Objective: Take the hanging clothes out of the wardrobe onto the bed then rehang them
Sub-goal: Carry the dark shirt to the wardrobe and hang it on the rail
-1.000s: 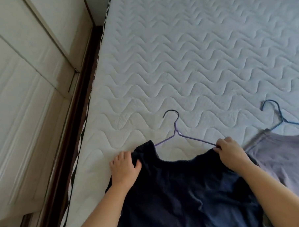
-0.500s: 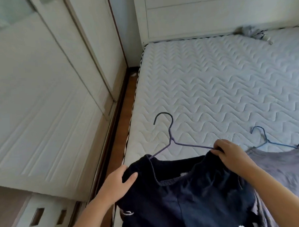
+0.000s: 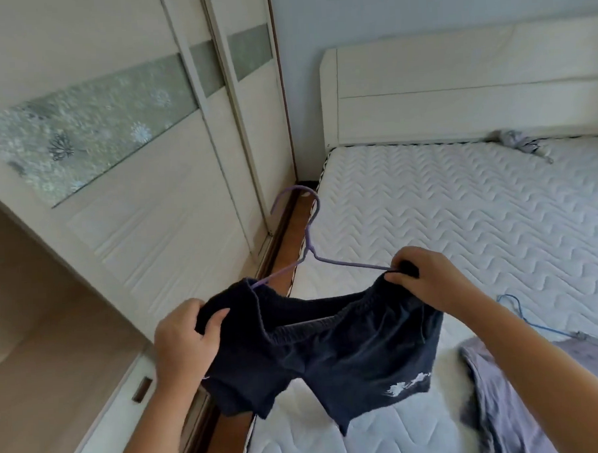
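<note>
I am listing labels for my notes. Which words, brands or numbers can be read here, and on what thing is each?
No text is readable.
White print on the leg of the dark shorts: too blurred to read, perhaps only a picture.
Wardrobe door glass strip: flower pattern, no words.

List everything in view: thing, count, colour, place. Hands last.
navy shorts: one, dark navy with a white print, held up over the mattress edge
purple hanger: one, purple, threaded into the shorts' waistband
blue hanger: one, blue, lying on the mattress, right
grey garment: one, grey, lying on the mattress, lower right
grey bundle: one, grey, by the headboard
mattress: one, white quilted, right
headboard: one, white, far end
wardrobe doors: count unclear, white with frosted band, left
floor strip: one, brown, between wardrobe and bed
left hand: grips the waistband
right hand: pinches waistband and hanger end
</note>
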The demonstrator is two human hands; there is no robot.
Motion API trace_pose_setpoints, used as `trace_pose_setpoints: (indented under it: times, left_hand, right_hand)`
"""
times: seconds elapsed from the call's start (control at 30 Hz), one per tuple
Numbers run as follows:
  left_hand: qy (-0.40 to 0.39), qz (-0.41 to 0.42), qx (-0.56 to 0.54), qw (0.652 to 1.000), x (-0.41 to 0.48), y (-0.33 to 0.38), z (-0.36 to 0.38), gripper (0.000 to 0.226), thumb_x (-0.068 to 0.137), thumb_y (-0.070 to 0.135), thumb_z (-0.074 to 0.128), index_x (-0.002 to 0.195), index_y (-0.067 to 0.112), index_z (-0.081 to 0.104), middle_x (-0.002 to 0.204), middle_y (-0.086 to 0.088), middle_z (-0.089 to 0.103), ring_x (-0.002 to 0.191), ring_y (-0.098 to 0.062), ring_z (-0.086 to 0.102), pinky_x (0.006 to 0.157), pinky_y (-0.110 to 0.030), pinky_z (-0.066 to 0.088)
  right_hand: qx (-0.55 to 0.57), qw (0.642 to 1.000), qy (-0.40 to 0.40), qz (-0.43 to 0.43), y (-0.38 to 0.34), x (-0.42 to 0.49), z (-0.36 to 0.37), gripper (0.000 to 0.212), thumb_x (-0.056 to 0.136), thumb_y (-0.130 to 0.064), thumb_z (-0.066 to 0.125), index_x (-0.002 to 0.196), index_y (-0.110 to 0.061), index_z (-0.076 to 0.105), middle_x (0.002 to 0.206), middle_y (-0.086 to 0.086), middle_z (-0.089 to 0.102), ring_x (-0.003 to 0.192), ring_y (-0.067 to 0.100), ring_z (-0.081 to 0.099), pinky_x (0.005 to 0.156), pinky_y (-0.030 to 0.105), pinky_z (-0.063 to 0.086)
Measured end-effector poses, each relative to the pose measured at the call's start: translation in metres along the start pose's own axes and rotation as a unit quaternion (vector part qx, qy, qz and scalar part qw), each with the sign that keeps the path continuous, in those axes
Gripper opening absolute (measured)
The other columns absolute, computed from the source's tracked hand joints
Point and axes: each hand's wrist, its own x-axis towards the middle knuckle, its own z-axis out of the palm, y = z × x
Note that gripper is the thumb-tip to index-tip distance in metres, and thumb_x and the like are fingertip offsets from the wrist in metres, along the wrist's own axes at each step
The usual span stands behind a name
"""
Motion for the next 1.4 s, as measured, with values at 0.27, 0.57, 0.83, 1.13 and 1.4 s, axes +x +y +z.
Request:
trace_pose_setpoints:
  times: [0.27, 0.57, 0.83, 1.13, 1.4]
  left_hand:
    - [0.168, 0.003, 0.083, 0.982, -0.02, 0.013, -0.116, 0.046, 0.079, 0.043, 0.051, 0.069, -0.001, 0.06, 0.055, -0.008, 0.056, 0.048, -0.027, 0.051, 0.046, -0.032, 0.042]
    - [0.226, -0.18, 0.104, 0.952, -0.068, -0.018, -0.212, 0.024, 0.085, 0.03, 0.062, 0.077, 0.008, 0.057, 0.067, -0.007, 0.058, 0.063, -0.027, 0.055, 0.056, -0.039, 0.047]
    - [0.211, -0.189, 0.117, 0.952, -0.088, -0.051, -0.282, 0.028, 0.085, 0.034, 0.061, 0.077, 0.007, 0.059, 0.069, -0.005, 0.061, 0.064, -0.019, 0.057, 0.055, -0.028, 0.042]
    - [0.106, -0.195, 0.139, 0.965, -0.091, -0.095, -0.345, 0.033, 0.091, 0.037, 0.049, 0.115, 0.016, 0.058, 0.112, 0.001, 0.059, 0.108, -0.018, 0.055, 0.088, -0.028, 0.044]
    - [0.143, -0.13, 0.184, 0.964, -0.124, -0.128, -0.402, 0.031, 0.091, 0.025, 0.052, 0.119, 0.012, 0.057, 0.122, -0.003, 0.055, 0.116, -0.019, 0.05, 0.098, -0.032, 0.04]
  right_hand:
    - [-0.02, 0.992, -0.027, -0.119, -0.056, 0.0, -0.031, 0.01, 0.089, -0.019, 0.058, 0.08, -0.015, 0.055, 0.071, -0.003, 0.054, 0.071, 0.018, 0.051, 0.067, 0.026, 0.037]
    - [-0.015, 0.966, -0.087, -0.242, -0.181, 0.004, -0.016, 0.025, 0.093, -0.032, 0.047, 0.086, -0.009, 0.056, 0.077, 0.006, 0.063, 0.076, 0.022, 0.059, 0.069, 0.034, 0.045]
    - [0.02, 0.955, -0.158, -0.252, -0.265, -0.038, 0.011, 0.033, 0.092, -0.035, 0.049, 0.083, -0.005, 0.061, 0.079, 0.014, 0.067, 0.07, 0.02, 0.06, 0.064, 0.028, 0.045]
    - [0.103, 0.978, -0.108, -0.148, -0.35, -0.081, 0.03, 0.033, 0.088, -0.035, 0.057, 0.082, -0.004, 0.069, 0.081, 0.013, 0.069, 0.079, 0.027, 0.063, 0.07, 0.034, 0.048]
    - [0.163, 0.98, -0.052, -0.101, -0.42, -0.089, 0.074, 0.039, 0.089, -0.036, 0.055, 0.078, 0.0, 0.065, 0.075, 0.016, 0.065, 0.07, 0.028, 0.06, 0.06, 0.032, 0.044]
